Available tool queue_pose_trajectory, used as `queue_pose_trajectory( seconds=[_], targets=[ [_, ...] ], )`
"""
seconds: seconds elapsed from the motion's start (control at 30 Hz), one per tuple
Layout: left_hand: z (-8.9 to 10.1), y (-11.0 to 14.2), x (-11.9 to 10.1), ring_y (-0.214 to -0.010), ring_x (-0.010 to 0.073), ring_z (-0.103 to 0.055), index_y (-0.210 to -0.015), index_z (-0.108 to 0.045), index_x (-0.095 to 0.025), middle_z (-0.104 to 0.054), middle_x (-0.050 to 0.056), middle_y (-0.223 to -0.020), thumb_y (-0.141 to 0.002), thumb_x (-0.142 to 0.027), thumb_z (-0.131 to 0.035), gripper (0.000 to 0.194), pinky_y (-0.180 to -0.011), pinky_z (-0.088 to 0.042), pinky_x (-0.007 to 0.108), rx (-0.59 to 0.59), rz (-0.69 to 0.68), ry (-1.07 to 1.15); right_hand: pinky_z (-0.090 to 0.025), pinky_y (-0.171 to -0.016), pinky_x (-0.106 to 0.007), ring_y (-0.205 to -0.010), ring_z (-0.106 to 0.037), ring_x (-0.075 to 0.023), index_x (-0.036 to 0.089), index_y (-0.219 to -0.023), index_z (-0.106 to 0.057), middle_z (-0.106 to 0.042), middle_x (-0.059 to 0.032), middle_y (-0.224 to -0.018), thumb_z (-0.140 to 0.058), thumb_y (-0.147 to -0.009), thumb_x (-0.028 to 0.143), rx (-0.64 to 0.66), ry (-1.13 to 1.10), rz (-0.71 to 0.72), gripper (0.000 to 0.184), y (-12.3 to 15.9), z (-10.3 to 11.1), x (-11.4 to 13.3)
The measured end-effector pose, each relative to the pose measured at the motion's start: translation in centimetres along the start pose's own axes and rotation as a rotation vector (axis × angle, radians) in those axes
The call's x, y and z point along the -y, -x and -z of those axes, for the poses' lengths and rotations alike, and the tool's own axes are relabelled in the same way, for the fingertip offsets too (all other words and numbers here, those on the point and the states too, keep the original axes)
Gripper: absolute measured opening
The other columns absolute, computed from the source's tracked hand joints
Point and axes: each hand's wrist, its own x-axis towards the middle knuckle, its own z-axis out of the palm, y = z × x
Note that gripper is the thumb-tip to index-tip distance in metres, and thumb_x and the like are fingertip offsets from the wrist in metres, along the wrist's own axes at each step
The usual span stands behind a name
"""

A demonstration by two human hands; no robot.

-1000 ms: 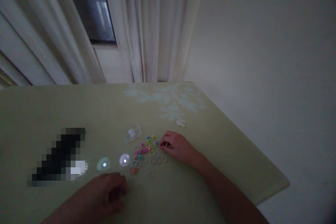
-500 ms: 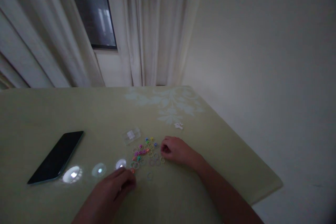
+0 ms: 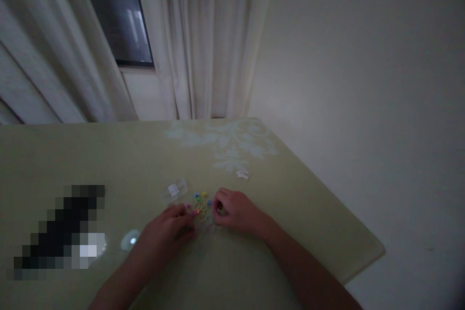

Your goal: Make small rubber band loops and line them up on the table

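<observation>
Head camera: the light is dim and small things are soft; a heap of small rings (image 3: 202,206) and coloured beads (image 3: 196,199) sits between the two hands, and its near-left part is covered by the left hand (image 3: 170,227), at 8 o'clock from the heap; those fingers bend down over pink and orange pieces, and I cannot tell whether they grip one or only touch; the right hand (image 3: 232,208), at 3 o'clock, is curled with thumb and fingertips close together around a dark gap, a blue bead just beside them, and whether anything is pinched there cannot be told; both forearms are cut off by the bottom border; a dark object (image 3: 58,232) near 9 o'clock is masked by coarse blocks.

A clear plastic box (image 3: 177,189) lies at 10 o'clock, just beyond the left hand; a white patch shows in or on it, and which is unclear; small white pieces (image 3: 242,174) lie at 2 o'clock, their shape hard to read.

The table (image 3: 109,155) reaches its far edge at 12 o'clock, below the curtain (image 3: 232,48); its side edge slants from 1 toward 4 o'clock beside the wall (image 3: 363,82); tabletop separates the right forearm from that edge, and only a narrow gap parts the hands.
</observation>
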Motion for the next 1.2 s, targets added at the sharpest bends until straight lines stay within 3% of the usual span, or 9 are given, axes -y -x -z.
queue_pose_trajectory(
  seconds=[0.17,0.33,0.43,0.63,0.77,0.83,0.93,1.07,1.2],
  targets=[
    [-0.2,0.2,-0.2,-0.110,0.0274,-0.071,-0.091,-0.080,-0.029,-0.077,0.006,-0.109,-0.095,-0.021,-0.057,0.025,-0.091,-0.055,0.036,0.094,0.009,-0.159,-0.041,-0.072,-0.024,-0.081,-0.060,-0.0154,0.019,-0.092,-0.068,-0.068,-0.0017,-0.093,-0.069,-0.090,0.019,0.081,-0.044,0.080,0.003,0.3,-0.7,0.6],
    [-1.8,0.3,0.8,-0.123,0.0335,-0.068,-0.110,-0.080,-0.024,-0.076,0.013,-0.127,-0.098,-0.018,-0.056,0.028,-0.104,-0.054,0.047,0.087,-0.045,-0.302,-0.044,-0.078,-0.025,-0.085,-0.062,-0.0157,0.018,-0.097,-0.072,-0.068,-0.0027,-0.095,-0.073,-0.089,0.017,-0.011,-0.124,-0.024,0.008,0.0,-0.5,0.2],
    [-2.3,0.4,1.0,-0.127,0.0347,-0.066,-0.116,-0.079,-0.022,-0.075,0.014,-0.132,-0.098,-0.015,-0.057,0.030,-0.110,-0.051,0.052,0.069,-0.061,-0.385,-0.043,-0.077,-0.025,-0.084,-0.061,-0.0162,0.018,-0.097,-0.073,-0.068,-0.0029,-0.095,-0.077,-0.088,0.022,0.007,-0.128,-0.064,0.011,-0.2,-0.8,0.2],
    [-2.0,0.9,0.4,-0.123,0.0349,-0.068,-0.104,-0.081,-0.021,-0.078,0.014,-0.121,-0.099,-0.016,-0.058,0.023,-0.102,-0.056,0.051,0.101,-0.082,-0.417,-0.037,-0.068,-0.024,-0.075,-0.057,-0.0138,0.018,-0.091,-0.073,-0.067,-0.0007,-0.086,-0.073,-0.088,0.018,0.104,-0.093,-0.151,0.003,-0.1,-1.4,0.9],
    [-2.8,1.0,0.7,-0.119,0.0364,-0.067,-0.115,-0.076,-0.017,-0.075,0.018,-0.125,-0.099,-0.012,-0.050,0.031,-0.101,-0.054,0.054,0.027,-0.118,-0.433,-0.034,-0.067,-0.027,-0.076,-0.056,-0.0159,0.018,-0.092,-0.068,-0.068,-0.0032,-0.091,-0.071,-0.090,0.025,0.139,0.037,-0.141,0.008,0.1,-1.5,1.2],
    [-2.8,0.8,0.6,-0.114,0.0352,-0.067,-0.113,-0.074,-0.017,-0.074,0.017,-0.122,-0.100,-0.014,-0.047,0.030,-0.098,-0.054,0.052,-0.046,-0.113,-0.344,-0.035,-0.068,-0.028,-0.077,-0.055,-0.0168,0.018,-0.094,-0.065,-0.067,-0.0047,-0.094,-0.066,-0.093,0.027,0.132,0.080,-0.120,0.009,0.2,-1.4,1.2],
    [-2.2,0.3,-0.3,-0.096,0.0280,-0.065,-0.095,-0.067,-0.022,-0.072,0.009,-0.101,-0.104,-0.026,-0.045,0.025,-0.085,-0.054,0.040,-0.149,-0.055,-0.032,-0.036,-0.071,-0.029,-0.078,-0.053,-0.0166,0.018,-0.097,-0.060,-0.064,-0.0047,-0.094,-0.059,-0.096,0.023,0.064,0.016,-0.108,0.005,0.2,-0.7,0.9],
    [-1.6,0.2,-1.9,-0.077,0.0217,-0.057,-0.091,-0.057,-0.025,-0.061,0.001,-0.083,-0.105,-0.041,-0.046,0.024,-0.069,-0.046,0.030,-0.300,0.087,0.385,-0.038,-0.069,-0.026,-0.075,-0.050,-0.0139,0.019,-0.094,-0.057,-0.058,0.0001,-0.087,-0.058,-0.093,0.018,-0.060,-0.322,-0.075,0.002,0.2,-0.2,0.6],
    [-1.9,0.4,-3.0,-0.076,0.0208,-0.053,-0.089,-0.057,-0.025,-0.057,0.000,-0.081,-0.104,-0.048,-0.049,0.028,-0.068,-0.043,0.029,-0.330,0.123,0.528,-0.040,-0.063,-0.024,-0.067,-0.050,-0.0113,0.019,-0.090,-0.059,-0.057,0.0032,-0.077,-0.063,-0.088,0.022,-0.136,-0.696,-0.071,0.005,0.2,-0.6,1.4]
  ],
)
